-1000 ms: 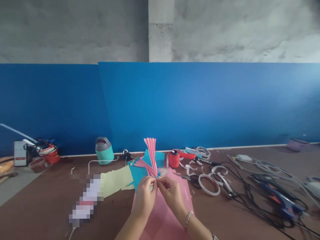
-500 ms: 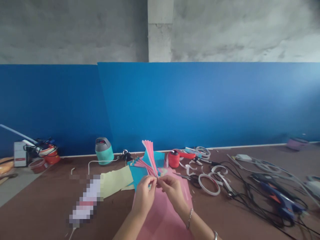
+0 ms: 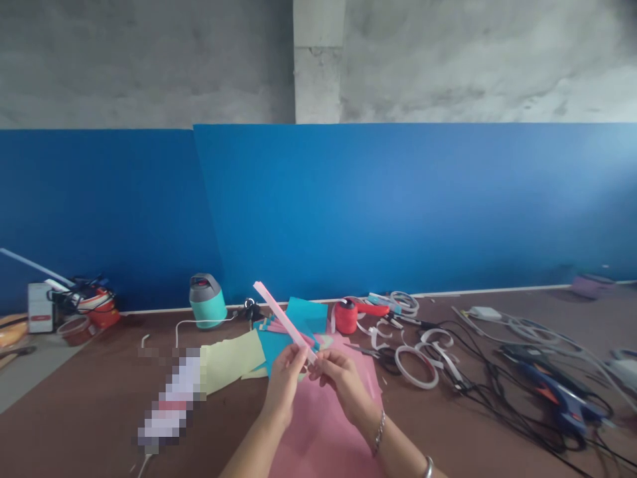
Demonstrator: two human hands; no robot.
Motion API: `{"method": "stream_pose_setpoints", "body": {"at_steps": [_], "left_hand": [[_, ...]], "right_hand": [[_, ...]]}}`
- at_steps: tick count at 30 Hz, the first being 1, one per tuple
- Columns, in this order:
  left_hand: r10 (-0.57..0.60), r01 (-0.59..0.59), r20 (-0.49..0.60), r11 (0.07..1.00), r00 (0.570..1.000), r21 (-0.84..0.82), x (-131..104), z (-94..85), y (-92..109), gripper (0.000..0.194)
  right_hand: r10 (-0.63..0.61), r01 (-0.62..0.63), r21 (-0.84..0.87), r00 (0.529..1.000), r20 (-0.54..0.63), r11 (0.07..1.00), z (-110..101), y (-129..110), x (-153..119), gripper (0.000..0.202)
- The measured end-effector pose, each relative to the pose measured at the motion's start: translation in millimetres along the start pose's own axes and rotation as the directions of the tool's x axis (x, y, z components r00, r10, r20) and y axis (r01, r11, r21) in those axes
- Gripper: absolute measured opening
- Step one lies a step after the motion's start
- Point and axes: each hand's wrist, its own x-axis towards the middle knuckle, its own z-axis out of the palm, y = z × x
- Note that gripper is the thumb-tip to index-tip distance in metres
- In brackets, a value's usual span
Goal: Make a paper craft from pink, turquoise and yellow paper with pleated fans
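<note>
A narrow pink folded paper strip (image 3: 279, 312) is pinched near its lower end by my left hand (image 3: 286, 375), and it slants up to the left. My right hand (image 3: 341, 375) has its fingers closed on the strip's lower tip, close beside the left. Under both hands lie pink paper sheets (image 3: 318, 431). Behind them, more pink folded paper pieces with blue ends (image 3: 273, 325) rest on blue paper (image 3: 308, 313). Yellow-green paper (image 3: 231, 362) lies to the left of my left hand.
Scissors (image 3: 385, 360), a white tape roll (image 3: 417, 367) and a red container (image 3: 346, 317) lie to the right. Farther right, a blue glue gun (image 3: 562, 398) sits among black cables. A teal and grey device (image 3: 208, 302) stands back left. A blue panel (image 3: 373, 212) borders the table's rear.
The pink paper, fanned out at its top before, is now pressed into a narrow strip and tilted farther left. My left hand has shifted its grip slightly up along it.
</note>
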Motion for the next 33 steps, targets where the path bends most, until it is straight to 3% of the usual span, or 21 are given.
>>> {"method": "stream_pose_setpoints", "body": {"at_steps": [2, 5, 8, 13, 18, 27, 33], "left_hand": [[0.01, -0.009, -0.059, 1.0, 0.998, 0.011, 0.9, -0.7, -0.1, 0.034], [0.031, -0.028, -0.135, 0.999, 0.99, 0.025, 1.7, 0.1, -2.0, 0.036], [0.072, -0.059, -0.193, 0.996, 0.979, 0.073, 1.1, 0.7, -5.8, 0.039], [0.172, -0.137, -0.166, 0.969, 0.971, 0.206, -1.6, 0.6, -12.0, 0.036], [0.174, -0.14, -0.129, 0.962, 0.976, 0.234, -3.2, 1.5, -12.2, 0.038], [0.133, -0.119, -0.112, 0.985, 0.985, 0.124, -4.8, 3.8, -11.2, 0.036], [0.086, -0.081, -0.099, 0.995, 0.991, 0.056, -9.3, 10.4, -5.6, 0.036]], "right_hand": [[-0.051, 0.047, -0.087, 0.997, -0.052, 0.995, 2.2, -0.8, -0.3, 0.026], [-0.269, 0.207, -0.304, 0.946, -0.18, 0.93, 6.8, -2.7, -2.6, 0.025], [-0.376, 0.262, -0.469, 0.911, -0.167, 0.844, 9.8, -3.3, -5.5, 0.025], [-0.343, 0.198, -0.507, 0.915, -0.211, 0.839, 8.9, -1.3, -6.2, 0.021], [-0.253, 0.129, -0.442, 0.938, -0.236, 0.888, 6.2, 0.9, -2.4, 0.021], [-0.216, 0.158, -0.314, 0.964, -0.158, 0.936, 1.3, 7.0, 2.7, 0.028], [-0.263, 0.229, -0.289, 0.961, -0.087, 0.93, -0.2, 8.3, 3.5, 0.032]]}}
